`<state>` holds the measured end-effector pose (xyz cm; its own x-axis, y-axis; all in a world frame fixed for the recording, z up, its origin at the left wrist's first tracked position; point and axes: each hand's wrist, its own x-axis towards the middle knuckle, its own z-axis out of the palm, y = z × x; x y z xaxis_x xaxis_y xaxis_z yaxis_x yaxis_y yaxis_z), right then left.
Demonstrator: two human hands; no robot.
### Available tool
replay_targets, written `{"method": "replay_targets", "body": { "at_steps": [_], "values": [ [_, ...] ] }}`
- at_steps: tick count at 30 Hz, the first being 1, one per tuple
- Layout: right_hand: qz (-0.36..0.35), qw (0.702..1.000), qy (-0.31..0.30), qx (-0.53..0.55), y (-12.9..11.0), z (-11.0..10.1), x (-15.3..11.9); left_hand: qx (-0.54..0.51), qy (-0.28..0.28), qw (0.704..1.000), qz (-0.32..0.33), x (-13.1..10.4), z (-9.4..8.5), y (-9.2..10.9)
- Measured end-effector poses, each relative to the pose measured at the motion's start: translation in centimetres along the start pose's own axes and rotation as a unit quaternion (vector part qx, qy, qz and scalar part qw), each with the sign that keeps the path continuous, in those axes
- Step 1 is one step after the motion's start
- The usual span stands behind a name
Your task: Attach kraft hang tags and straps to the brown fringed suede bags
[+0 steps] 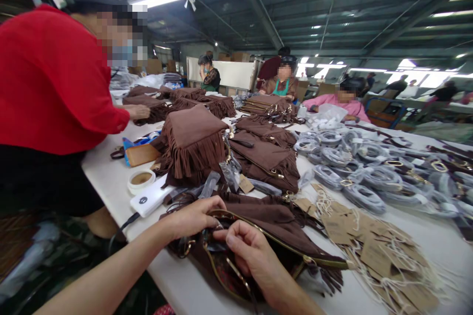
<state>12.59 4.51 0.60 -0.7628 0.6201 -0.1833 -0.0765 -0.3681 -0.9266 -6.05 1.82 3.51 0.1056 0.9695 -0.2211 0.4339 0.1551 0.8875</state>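
A brown fringed handbag (pixel 266 216) lies on the table in front of me with its gold zipper undone and its mouth gaping. My left hand (pixel 195 216) is closed over the bag's upper left edge, fingertips curled inward at the opening. Inside the mouth, my right hand (pixel 247 251) has its fingers pinched together close to the left fingertips; what they pinch is hidden. Beneath the right hand, a thin gold-coloured metal piece (pixel 236 273) shows in the opening. Some clear plastic (pixel 218 243) is visible near the fingertips.
Stacked brown fringed bags (pixel 195 128) stand beyond my hands. Wrapped coiled straps (pixel 340 157) and brown paper tags (pixel 384 251) with white strings cover the right side. A white power bank (pixel 151 197) and tape roll (pixel 141 180) lie left. A co-worker in red (pixel 55 74) leans over the table.
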Motion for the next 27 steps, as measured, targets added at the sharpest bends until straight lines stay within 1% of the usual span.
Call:
{"method": "replay_targets", "body": {
  "at_steps": [5, 10, 15, 18, 22, 25, 27],
  "values": [
    [0.001, 1.0, 0.014, 0.008, -0.3, -0.1, 0.4, -0.031, -0.01, 0.999, -0.042, 0.5, 0.1, -0.2],
    [-0.017, 0.997, 0.049, -0.058, 0.2, -0.6, 0.3, -0.062, -0.005, 0.994, -0.086, 0.9, 0.3, -0.6],
    [-0.042, 0.99, 0.074, -0.114, 1.2, -1.3, -0.2, -0.082, 0.004, 0.992, -0.095, 1.0, 0.3, -0.6],
    [-0.046, 0.982, 0.088, -0.159, 1.5, -1.5, -0.3, -0.085, 0.004, 0.992, -0.091, 0.9, 0.2, -0.6],
    [-0.033, 0.979, 0.094, -0.18, 1.6, -1.2, 0.2, -0.077, 0.013, 0.995, -0.07, 0.9, 0.4, -0.9],
    [-0.043, 0.975, 0.101, -0.192, 1.8, -0.7, 0.9, -0.064, 0.035, 0.997, -0.033, 0.7, 0.7, -0.9],
    [-0.061, 0.97, 0.11, -0.208, 2.0, -0.4, 1.3, -0.047, 0.062, 0.997, 0.008, 0.1, 0.9, -0.8]
  ]
}}
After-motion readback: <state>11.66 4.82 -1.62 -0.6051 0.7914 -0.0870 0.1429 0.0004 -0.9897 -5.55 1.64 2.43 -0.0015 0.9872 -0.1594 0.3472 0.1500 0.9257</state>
